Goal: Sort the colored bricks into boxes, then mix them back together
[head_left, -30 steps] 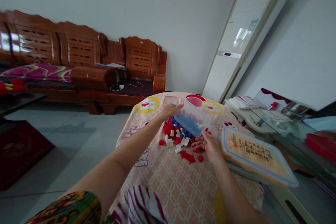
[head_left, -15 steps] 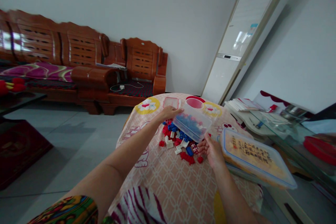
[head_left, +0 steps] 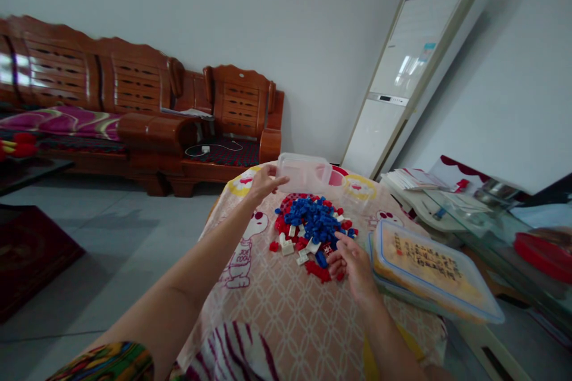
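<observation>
A clear plastic box (head_left: 304, 171) is at the back of the round table, with my left hand (head_left: 267, 183) gripping its left edge between thumb and fingers. In front of the box lies a heap of small blue, red and white plastic pieces (head_left: 315, 219), the blue ones mostly on top. My right hand (head_left: 351, 259) is at the heap's near right side, its fingers partly spread and curved beside the red and blue pieces; nothing is visibly held in it.
A pink round container (head_left: 336, 177) is behind the clear box. Lidded boxes with blue rims (head_left: 438, 271) are stacked at the right. A glass-topped table (head_left: 487, 220) stands beyond them. A wooden sofa (head_left: 143, 89) lines the wall.
The clear box has moved back and left, away from the heap. Its blue pieces now lie on the heap. My right hand no longer is at the box's edge.
</observation>
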`<act>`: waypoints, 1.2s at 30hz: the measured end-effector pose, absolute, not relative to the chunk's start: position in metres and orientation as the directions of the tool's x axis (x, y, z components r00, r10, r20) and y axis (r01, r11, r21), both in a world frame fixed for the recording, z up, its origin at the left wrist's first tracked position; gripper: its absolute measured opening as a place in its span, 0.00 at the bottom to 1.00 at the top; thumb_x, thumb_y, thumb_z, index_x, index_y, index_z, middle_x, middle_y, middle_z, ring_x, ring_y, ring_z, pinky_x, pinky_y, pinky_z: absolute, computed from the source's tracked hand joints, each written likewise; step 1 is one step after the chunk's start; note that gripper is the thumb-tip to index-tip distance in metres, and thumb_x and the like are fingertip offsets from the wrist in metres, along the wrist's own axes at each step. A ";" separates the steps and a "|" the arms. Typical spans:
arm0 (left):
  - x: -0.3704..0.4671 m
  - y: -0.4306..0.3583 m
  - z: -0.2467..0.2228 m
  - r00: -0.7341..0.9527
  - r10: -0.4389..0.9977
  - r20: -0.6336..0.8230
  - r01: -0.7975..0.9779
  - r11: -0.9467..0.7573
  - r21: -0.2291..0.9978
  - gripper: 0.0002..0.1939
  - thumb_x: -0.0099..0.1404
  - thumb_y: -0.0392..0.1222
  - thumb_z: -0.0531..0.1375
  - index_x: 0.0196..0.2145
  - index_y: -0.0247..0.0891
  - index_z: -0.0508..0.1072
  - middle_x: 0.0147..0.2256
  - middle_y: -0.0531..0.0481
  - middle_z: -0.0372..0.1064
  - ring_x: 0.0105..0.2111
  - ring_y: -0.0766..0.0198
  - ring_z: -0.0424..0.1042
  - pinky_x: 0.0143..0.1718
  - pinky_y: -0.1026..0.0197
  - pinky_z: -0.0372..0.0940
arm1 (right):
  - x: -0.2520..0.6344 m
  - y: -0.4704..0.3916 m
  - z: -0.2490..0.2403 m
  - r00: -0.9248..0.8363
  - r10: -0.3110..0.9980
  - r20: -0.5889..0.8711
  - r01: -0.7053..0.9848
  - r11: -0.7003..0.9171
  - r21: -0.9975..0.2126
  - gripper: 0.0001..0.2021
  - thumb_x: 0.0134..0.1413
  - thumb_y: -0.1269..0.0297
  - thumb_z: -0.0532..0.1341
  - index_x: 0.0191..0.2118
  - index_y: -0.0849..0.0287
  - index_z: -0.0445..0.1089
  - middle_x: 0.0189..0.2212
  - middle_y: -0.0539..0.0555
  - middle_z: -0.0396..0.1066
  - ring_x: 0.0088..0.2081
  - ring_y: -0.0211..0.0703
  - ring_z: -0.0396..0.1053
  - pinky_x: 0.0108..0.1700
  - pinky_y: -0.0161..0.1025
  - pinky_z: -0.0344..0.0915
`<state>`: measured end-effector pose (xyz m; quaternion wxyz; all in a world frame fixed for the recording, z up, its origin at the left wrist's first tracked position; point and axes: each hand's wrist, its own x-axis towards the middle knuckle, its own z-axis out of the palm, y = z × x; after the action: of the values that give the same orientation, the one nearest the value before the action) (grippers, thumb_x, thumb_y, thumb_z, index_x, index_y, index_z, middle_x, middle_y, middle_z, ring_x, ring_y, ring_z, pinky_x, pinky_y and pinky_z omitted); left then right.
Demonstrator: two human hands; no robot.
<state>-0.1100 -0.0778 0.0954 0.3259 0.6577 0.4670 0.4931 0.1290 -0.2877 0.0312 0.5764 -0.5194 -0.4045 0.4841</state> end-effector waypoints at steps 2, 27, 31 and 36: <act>-0.103 -0.065 0.095 -0.049 0.901 0.431 0.501 -0.351 0.791 0.28 0.50 0.52 0.68 0.46 0.36 0.67 0.41 0.47 0.70 0.34 0.62 0.72 0.34 0.61 0.68 | 0.128 -0.290 0.030 0.196 0.980 -0.038 -0.126 -0.013 -0.992 0.38 0.49 0.44 0.65 0.59 0.67 0.60 0.22 0.53 0.74 0.17 0.39 0.69 0.17 0.32 0.64; -0.036 -0.136 0.022 0.600 0.685 0.414 0.598 -0.727 0.337 0.19 0.61 0.52 0.60 0.47 0.41 0.77 0.47 0.44 0.69 0.47 0.54 0.67 0.54 0.50 0.62 | 0.121 -0.308 0.025 0.073 0.990 -0.123 -0.080 -0.118 -0.990 0.29 0.49 0.47 0.64 0.50 0.66 0.67 0.22 0.53 0.74 0.17 0.37 0.67 0.18 0.33 0.63; -0.008 -0.125 0.025 0.611 0.737 0.291 0.685 -0.675 0.273 0.21 0.62 0.54 0.58 0.50 0.45 0.75 0.53 0.42 0.64 0.51 0.50 0.65 0.53 0.46 0.63 | 0.120 -0.307 0.024 0.072 0.990 -0.121 -0.060 -0.117 -0.991 0.30 0.48 0.47 0.64 0.50 0.66 0.67 0.21 0.51 0.73 0.16 0.37 0.66 0.17 0.32 0.61; 0.030 -0.104 0.039 0.609 0.762 0.222 0.738 -0.647 0.194 0.23 0.61 0.57 0.58 0.51 0.46 0.74 0.55 0.41 0.63 0.54 0.44 0.62 0.50 0.41 0.65 | 0.122 -0.308 0.023 0.077 0.990 -0.116 -0.036 -0.113 -0.993 0.30 0.48 0.46 0.63 0.50 0.66 0.68 0.20 0.51 0.73 0.15 0.37 0.66 0.16 0.32 0.60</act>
<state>0.0299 -0.1040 0.0389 0.0417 0.8960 0.4183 0.1432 0.1217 -0.3077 0.0232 0.4977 -0.5390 -0.4425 0.5157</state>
